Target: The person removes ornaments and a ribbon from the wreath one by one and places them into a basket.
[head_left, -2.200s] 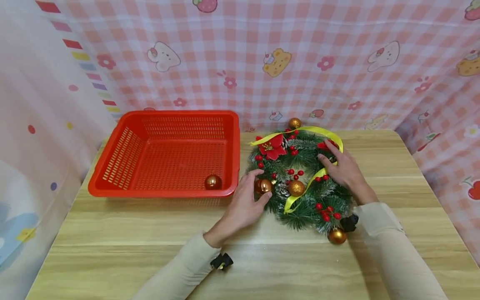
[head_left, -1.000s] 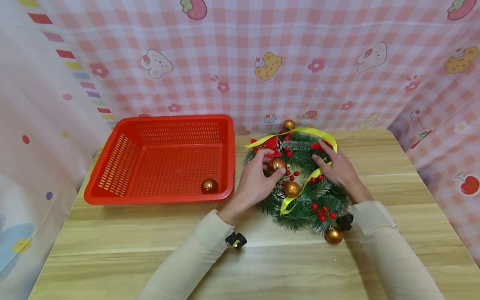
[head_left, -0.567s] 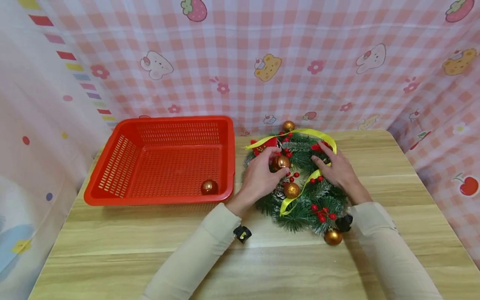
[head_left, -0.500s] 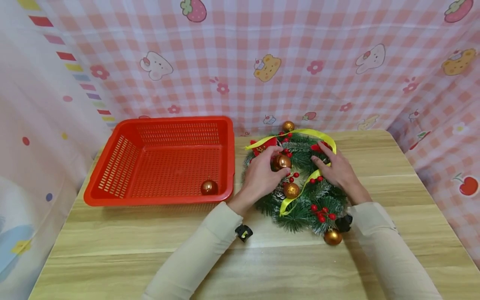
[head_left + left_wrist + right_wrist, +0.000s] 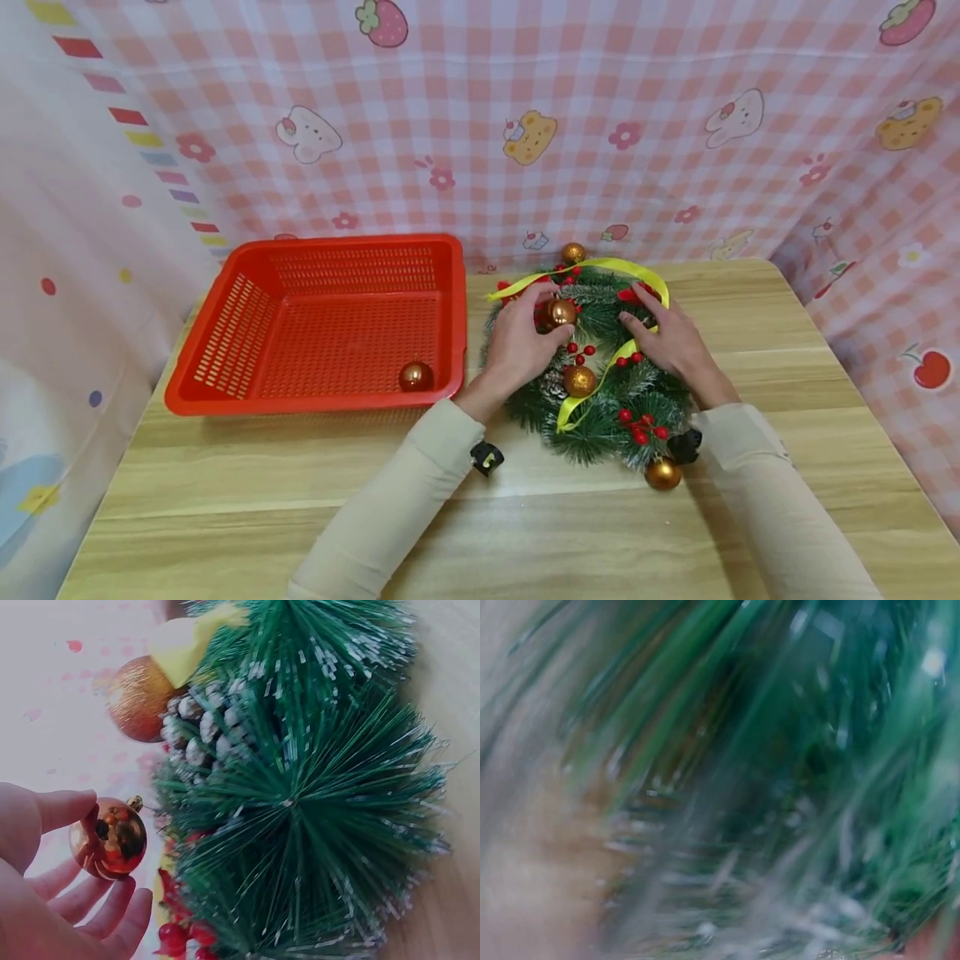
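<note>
My left hand [image 5: 517,346] pinches a shiny copper bauble [image 5: 561,312] between thumb and fingers, over the upper left of a green Christmas wreath [image 5: 600,437]. Seen from the left wrist, the same bauble [image 5: 112,838] has its gold cap toward the needles. My right hand [image 5: 675,346] rests on the wreath's right side, thumb and index finger spread, beside a red flower and a yellow ribbon [image 5: 630,267]. The left hand partly hides a red poinsettia [image 5: 512,292]. Blurred needles [image 5: 780,750] fill the right wrist view.
A red plastic basket [image 5: 315,406] stands left of the wreath, with another copper bauble [image 5: 416,377] inside. The wreath carries red berries [image 5: 641,427], a pine cone [image 5: 553,385] and a glittery gold bauble [image 5: 580,381]. More gold baubles sit at its back [image 5: 573,253] and front edge [image 5: 663,473].
My left hand has taken hold of the copper bauble at the wreath's left edge and carried it away from me, toward the poinsettia. My right hand has stayed on the wreath.
</note>
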Action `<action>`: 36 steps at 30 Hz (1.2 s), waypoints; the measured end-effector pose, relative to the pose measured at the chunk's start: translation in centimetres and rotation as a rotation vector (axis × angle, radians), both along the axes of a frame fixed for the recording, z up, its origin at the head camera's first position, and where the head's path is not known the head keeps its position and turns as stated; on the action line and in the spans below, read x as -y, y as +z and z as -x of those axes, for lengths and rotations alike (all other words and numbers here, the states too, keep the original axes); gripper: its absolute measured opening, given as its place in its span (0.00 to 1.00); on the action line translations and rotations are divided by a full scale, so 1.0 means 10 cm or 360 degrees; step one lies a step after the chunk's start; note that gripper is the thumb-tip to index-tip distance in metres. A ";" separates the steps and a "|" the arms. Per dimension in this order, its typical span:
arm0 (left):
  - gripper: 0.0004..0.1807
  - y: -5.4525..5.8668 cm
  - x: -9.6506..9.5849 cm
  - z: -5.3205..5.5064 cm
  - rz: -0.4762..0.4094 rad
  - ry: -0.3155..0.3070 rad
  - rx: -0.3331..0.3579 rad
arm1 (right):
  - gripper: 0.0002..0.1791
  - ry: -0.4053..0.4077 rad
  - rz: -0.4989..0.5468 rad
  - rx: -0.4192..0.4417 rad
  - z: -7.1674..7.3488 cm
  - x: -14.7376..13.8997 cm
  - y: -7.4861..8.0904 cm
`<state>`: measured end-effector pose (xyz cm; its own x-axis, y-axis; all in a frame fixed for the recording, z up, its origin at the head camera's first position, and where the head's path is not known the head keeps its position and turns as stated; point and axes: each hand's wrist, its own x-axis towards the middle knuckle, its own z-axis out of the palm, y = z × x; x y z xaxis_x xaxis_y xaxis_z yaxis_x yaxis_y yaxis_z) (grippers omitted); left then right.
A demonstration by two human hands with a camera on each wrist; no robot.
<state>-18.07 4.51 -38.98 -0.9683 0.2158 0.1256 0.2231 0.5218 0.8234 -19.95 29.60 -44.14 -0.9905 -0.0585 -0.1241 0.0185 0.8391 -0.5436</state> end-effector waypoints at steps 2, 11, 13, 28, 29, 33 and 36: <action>0.29 0.02 0.05 0.01 -0.0060 -0.0006 -0.0002 | 0.39 -0.0001 0.0000 0.0012 0.00 0.01 0.00; 0.29 0.28 0.42 -0.03 -0.0325 0.0003 0.0094 | 0.40 0.0024 -0.0005 0.0004 0.00 0.01 0.01; 0.29 0.34 0.53 -0.04 -0.0351 0.0017 0.0074 | 0.40 0.0029 -0.0006 0.0003 0.00 0.02 0.01; 0.29 0.62 1.29 -0.14 -0.0393 0.0176 0.0044 | 0.40 0.0005 -0.0015 0.0019 0.00 0.02 0.00; 0.29 0.62 1.33 -0.15 -0.0394 0.0193 0.0044 | 0.40 0.0002 -0.0014 0.0021 0.00 0.02 0.00; 0.29 0.61 1.47 -0.18 -0.0392 0.0242 0.0041 | 0.41 0.0000 -0.0012 0.0025 0.00 0.03 0.01; 0.29 0.57 1.57 -0.19 -0.0387 0.0265 0.0033 | 0.41 0.0000 -0.0012 0.0027 0.00 0.03 0.01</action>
<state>-16.13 -11.19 -33.25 -0.9908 0.0199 0.1336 0.1325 0.3367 0.9322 -19.95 29.28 -44.04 -0.9882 -0.0576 -0.1416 0.0278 0.8432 -0.5368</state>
